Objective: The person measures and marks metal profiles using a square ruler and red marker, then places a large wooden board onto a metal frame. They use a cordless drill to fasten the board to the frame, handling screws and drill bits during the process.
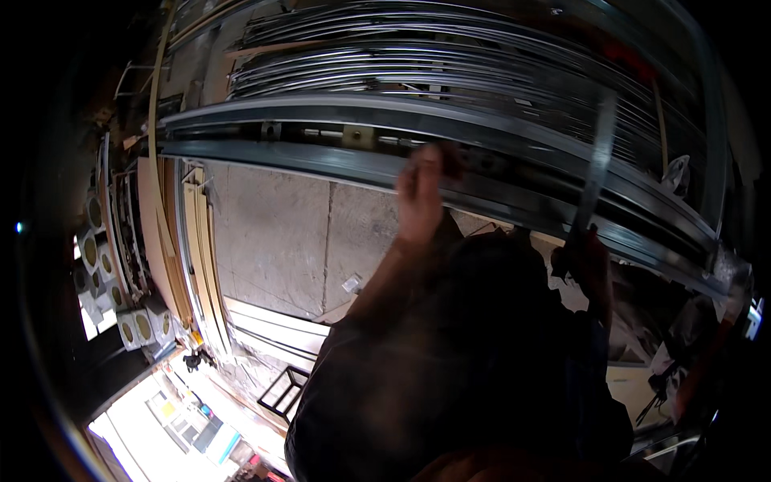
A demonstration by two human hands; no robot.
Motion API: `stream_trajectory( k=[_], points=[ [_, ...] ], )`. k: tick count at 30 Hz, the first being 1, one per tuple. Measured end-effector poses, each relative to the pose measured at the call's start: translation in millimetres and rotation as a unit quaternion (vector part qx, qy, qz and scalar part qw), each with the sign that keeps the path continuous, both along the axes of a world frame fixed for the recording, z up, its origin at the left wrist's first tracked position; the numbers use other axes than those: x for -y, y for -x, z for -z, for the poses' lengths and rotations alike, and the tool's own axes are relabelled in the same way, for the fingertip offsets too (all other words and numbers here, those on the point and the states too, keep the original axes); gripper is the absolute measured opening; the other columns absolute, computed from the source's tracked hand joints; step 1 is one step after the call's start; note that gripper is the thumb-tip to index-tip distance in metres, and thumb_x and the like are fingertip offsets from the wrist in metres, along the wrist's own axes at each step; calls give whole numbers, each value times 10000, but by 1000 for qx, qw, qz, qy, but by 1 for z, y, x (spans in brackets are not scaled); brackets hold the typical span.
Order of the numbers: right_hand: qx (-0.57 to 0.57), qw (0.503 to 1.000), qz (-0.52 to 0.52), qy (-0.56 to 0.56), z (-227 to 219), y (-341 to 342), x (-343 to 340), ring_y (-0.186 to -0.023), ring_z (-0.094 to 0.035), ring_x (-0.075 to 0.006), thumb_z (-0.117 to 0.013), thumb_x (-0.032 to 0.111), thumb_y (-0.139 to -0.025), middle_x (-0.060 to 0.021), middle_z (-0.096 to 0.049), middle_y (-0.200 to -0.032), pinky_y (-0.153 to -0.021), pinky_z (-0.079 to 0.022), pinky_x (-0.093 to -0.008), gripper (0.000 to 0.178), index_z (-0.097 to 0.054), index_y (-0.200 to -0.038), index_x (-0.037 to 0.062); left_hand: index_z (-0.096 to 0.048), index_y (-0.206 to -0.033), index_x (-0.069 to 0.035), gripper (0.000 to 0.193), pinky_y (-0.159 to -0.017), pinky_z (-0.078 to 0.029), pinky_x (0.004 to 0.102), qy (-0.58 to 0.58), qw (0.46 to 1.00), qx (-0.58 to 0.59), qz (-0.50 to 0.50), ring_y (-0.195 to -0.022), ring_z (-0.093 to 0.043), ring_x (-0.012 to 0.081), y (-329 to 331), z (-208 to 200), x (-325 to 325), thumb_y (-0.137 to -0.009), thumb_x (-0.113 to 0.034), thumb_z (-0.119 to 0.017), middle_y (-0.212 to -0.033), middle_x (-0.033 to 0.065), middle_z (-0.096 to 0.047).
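Your left hand (422,197) is up on the long metal rail (337,165), fingers curled over its near edge, so it's gripping that rail about midway along the part you can see. Your right hand (585,261) is in shadow, lower and off to the right, wrapped around the bottom end of a flat metal strip (598,157) that stands nearly upright and crosses in front of the rail. The two hands are well apart, each clamped on its own piece.

The rail runs across the whole view from left to right, bending with the lens, and right behind it sits a stack of thin metal profiles (418,56) lying the same way. Below the rail you've got bare concrete floor (281,241). Over on the left, pale wooden boards (201,257) lean on edge, with a bunch of boxy cells with round openings (132,325) just beside them.
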State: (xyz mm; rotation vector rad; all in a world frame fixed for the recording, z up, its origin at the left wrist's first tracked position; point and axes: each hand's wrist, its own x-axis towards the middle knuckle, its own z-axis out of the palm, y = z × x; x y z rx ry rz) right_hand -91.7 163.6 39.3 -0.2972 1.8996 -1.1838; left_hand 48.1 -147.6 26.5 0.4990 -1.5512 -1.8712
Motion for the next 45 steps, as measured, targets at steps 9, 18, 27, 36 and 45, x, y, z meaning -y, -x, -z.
stream_trajectory(
  k=[9, 18, 27, 36, 45],
  points=[
    [-132, 972, -195, -3, -24, -114, 130, -715, -660, -295, -662, 98, -880, -178, -664, -836, -667, -493, -400, 180, -650, -1046, 30, -636, -1253, -32, 299, -792, -545, 368, 440, 871, 213, 54, -910, -686, 297, -60, -72, 153, -1013, -208, -605, -1040, 173, -699],
    [-171, 955, -225, 90, -14, -158, 196, -783, -656, -391, -687, 142, -824, -199, -660, -828, -702, -497, -450, 204, -640, -986, 28, -683, -1138, -18, 284, -683, -498, 282, 290, 871, 343, 197, -725, -594, 100, -102, -113, 225, -998, -261, -638, -823, 64, -687],
    [-37, 996, -72, 39, 8, -203, 254, -690, -657, -198, -644, 148, -892, -158, -671, -728, -685, -517, -355, 210, -690, -999, -27, -718, -1074, 14, 291, -616, -427, 235, 217, 874, 316, 298, -661, -509, 52, -49, -73, 311, -989, -259, -664, -735, -24, -599],
    [20, 992, 128, -4, 27, -274, 342, -659, -555, -144, -661, 154, -894, -101, -599, -680, -650, -471, -344, 211, -671, -936, -52, -627, -1236, 117, 399, -720, -485, 243, 139, 803, 309, 490, -774, -597, 96, 16, 7, 384, -937, -136, -698, -949, 77, -713],
    [61, 920, 386, -30, 35, -334, 348, -725, -619, -141, -664, 167, -917, -69, -690, -770, -704, -499, -313, 208, -724, -933, -32, -650, -1218, 107, 483, -867, -527, 274, 196, 761, 328, 524, -947, -687, 163, 28, 16, 357, -877, -208, -782, -1045, 152, -736]
  ],
)
